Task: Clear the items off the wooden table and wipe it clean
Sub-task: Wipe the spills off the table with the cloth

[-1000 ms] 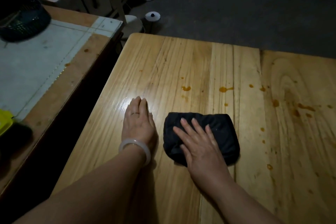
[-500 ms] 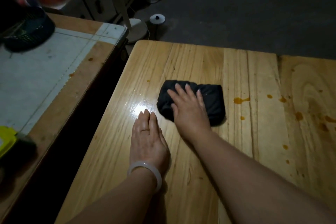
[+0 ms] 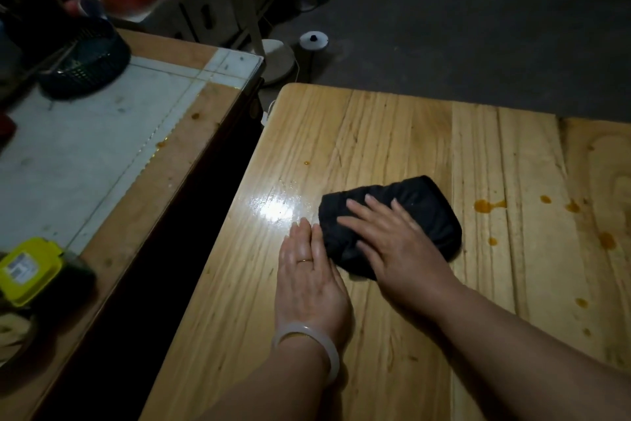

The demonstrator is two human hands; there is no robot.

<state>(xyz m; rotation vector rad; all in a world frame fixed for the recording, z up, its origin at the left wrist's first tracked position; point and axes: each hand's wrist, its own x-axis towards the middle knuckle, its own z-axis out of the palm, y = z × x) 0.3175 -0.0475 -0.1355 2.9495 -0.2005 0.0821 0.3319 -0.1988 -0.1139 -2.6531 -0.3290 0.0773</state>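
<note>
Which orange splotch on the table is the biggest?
The orange splotch with a little tail, just right of the black cloth. The other drops on the wooden table are small round dots.

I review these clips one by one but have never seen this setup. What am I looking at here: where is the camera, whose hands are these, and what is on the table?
There is no machine here. A person wears a wide-angle camera on the head, so you look forward and down at their own arms. The right hand presses flat on a folded dark cloth, wiping the wooden table. The left hand, with a ring and a pale bracelet, rests flat on the wood beside the cloth. Orange-brown drips lie to the right of the cloth, not yet wiped. Across a dark gap on the left stands a second table with a dark basket and a yellow-lidded box.
</note>
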